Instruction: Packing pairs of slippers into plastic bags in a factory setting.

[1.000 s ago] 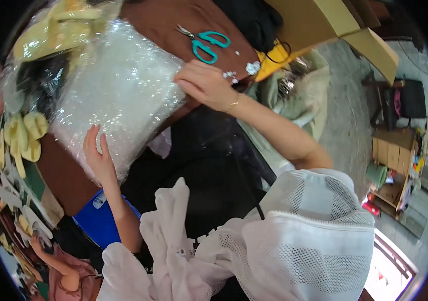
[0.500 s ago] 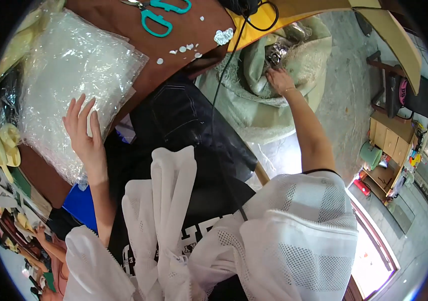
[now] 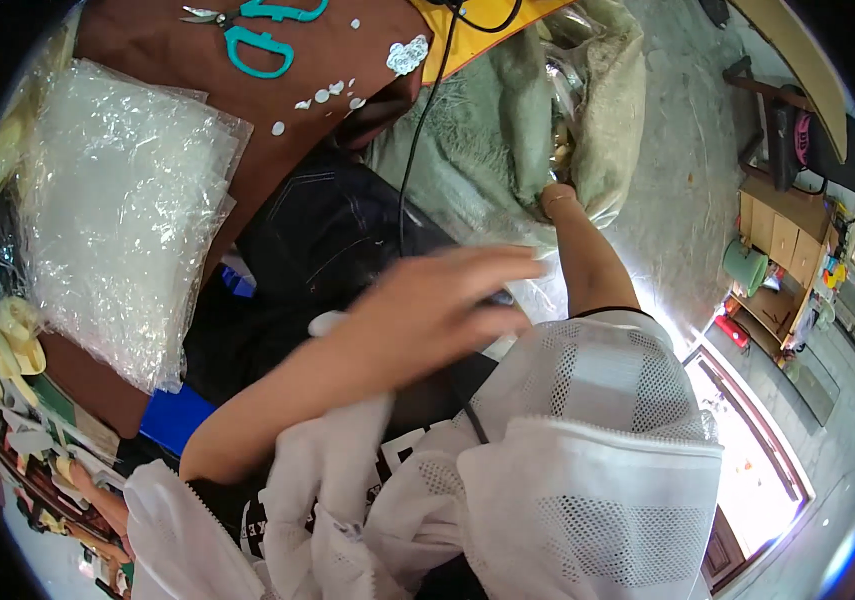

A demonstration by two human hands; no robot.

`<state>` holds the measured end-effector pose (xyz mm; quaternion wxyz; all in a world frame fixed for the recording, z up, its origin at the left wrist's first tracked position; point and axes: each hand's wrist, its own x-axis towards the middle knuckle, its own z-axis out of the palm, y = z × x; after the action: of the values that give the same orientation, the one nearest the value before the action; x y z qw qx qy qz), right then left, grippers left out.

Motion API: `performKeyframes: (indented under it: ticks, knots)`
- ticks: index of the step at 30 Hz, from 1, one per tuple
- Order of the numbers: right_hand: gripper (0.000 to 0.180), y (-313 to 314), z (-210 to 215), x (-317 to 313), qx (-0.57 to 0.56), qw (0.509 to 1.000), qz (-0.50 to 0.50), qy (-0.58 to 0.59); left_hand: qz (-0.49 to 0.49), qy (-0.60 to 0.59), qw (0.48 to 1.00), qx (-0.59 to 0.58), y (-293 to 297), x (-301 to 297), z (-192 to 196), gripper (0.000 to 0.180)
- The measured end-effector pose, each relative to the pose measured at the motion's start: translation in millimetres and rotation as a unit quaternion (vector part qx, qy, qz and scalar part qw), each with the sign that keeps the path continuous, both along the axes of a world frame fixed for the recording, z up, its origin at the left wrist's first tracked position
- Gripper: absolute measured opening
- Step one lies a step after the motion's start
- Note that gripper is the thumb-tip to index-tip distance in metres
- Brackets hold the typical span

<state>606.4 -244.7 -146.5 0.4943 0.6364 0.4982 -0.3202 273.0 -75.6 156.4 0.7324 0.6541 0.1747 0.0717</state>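
Note:
My left hand (image 3: 437, 308) is stretched out to the right over my lap, blurred by motion. Its fingers are apart and nothing shows between them. My right hand (image 3: 557, 197) reaches to the near edge of a pale green woven sack (image 3: 492, 130) on the floor. Its fingers are hidden by the sack, so I cannot see what they hold, if anything. Shiny crinkled plastic (image 3: 563, 90) shows in the sack's mouth, just beyond that hand. To the left, a stack of clear plastic bags (image 3: 127, 210) lies on the brown table cover (image 3: 347, 30).
Teal-handled scissors (image 3: 257, 50), small white discs (image 3: 322, 96) and a silvery patch (image 3: 407, 55) lie on the brown cover. A black cable (image 3: 412, 165) hangs down across my lap. A wooden cabinet (image 3: 772, 230) and a dark chair (image 3: 832, 155) stand at right.
My left hand has left the plastic bags and swung right across my lap. My right hand has come nearer to me at the sack, whose mouth has shifted. The view has moved slightly.

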Motion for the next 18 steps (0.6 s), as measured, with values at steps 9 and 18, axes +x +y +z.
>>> performKeyframes:
  ticks: [9, 18]
  knots:
    - [0.030, -21, -20, 21, 0.213, 0.906, -0.365, 0.006, -0.198, -0.018, 0.913, -0.357, -46, 30, -1, 0.068]
    - [0.030, -32, -25, 20, 0.417, 0.676, -0.591, 0.140, -0.179, -0.050, 0.888, -0.422, -28, 5, 8, 0.036]
